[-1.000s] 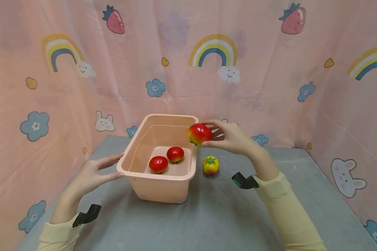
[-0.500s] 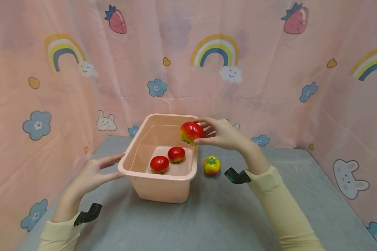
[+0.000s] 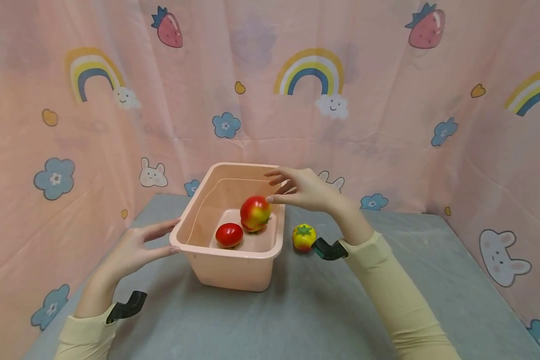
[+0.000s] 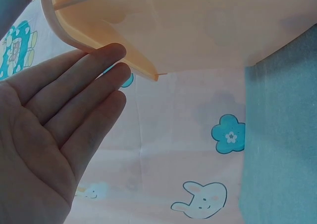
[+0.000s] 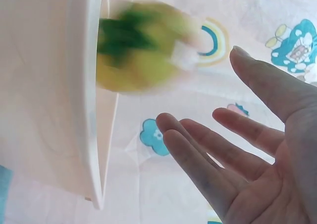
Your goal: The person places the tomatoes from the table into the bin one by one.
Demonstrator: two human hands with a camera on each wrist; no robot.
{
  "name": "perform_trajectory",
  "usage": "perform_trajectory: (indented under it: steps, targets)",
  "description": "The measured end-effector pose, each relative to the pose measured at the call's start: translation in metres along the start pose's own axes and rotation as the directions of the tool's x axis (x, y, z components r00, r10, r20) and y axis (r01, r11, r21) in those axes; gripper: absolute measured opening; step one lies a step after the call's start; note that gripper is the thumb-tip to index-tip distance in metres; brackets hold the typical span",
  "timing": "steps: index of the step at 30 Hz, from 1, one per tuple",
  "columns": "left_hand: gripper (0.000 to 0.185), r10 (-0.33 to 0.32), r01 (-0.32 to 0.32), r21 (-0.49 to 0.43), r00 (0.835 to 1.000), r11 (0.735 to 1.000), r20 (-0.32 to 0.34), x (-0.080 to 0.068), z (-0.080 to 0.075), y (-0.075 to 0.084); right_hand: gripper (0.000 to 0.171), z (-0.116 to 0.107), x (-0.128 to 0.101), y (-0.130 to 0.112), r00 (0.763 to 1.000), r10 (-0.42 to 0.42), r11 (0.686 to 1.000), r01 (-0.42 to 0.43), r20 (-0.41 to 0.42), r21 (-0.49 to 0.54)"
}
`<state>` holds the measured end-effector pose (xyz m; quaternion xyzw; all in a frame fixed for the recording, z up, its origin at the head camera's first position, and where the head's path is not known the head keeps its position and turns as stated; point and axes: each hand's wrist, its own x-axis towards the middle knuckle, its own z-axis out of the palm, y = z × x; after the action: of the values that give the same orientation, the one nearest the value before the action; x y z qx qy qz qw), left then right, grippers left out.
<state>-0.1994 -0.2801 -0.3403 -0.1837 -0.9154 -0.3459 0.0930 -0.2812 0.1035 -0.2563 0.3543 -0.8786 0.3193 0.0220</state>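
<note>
A peach plastic bin [image 3: 234, 272] stands on the grey table. My left hand [image 3: 132, 250] is at its left rim; the left wrist view shows that hand's fingers [image 4: 89, 92] straight against the bin. Over the bin's right side, my right hand [image 3: 308, 189] has its fingers spread, holding nothing. Just below its thumb a red-and-yellow toy tomato [image 3: 254, 212] is in mid-air inside the bin, blurred in the right wrist view with its green calyx [image 5: 126, 38] showing. One red tomato [image 3: 229, 235] lies on the bin floor; another is mostly hidden behind the falling one.
Right of the bin, a yellow-and-red tomato [image 3: 304, 237] sits on the table [image 3: 198, 320], calyx up. A pink printed curtain [image 3: 369, 125] hangs behind and at both sides. Each sleeve carries a black wrist mount [image 3: 329, 249].
My right hand has moved left over the bin with the tomato and let it go. The tomato has dropped below the rim, overlapping one inside. My left hand has kept its place.
</note>
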Motion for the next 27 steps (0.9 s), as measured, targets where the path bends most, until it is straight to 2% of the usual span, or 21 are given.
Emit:
perform_trajectory:
  steps: [8,14,21,27]
  targets:
    - [0.059,0.009,-0.009,-0.014,1.000,1.000,-0.001,0.000,0.000,0.000,0.053,0.000,-0.005,0.005,1.000,0.011,1.000,-0.011,0.017,-0.010]
    - [0.060,-0.004,0.004,-0.005,1.000,1.000,-0.005,0.000,0.000,-0.001,0.052,0.000,-0.012,0.014,0.999,0.050,0.999,-0.050,-0.003,0.001]
    - [0.059,0.012,-0.012,-0.002,1.000,1.000,-0.011,0.000,0.000,0.000,0.050,0.001,-0.023,0.029,0.998,0.054,0.998,-0.054,-0.026,0.019]
    - [0.059,0.010,-0.010,0.011,1.000,1.000,-0.016,-0.001,0.001,-0.001,0.052,0.004,-0.035,0.043,0.991,0.129,0.991,-0.128,-0.024,0.028]
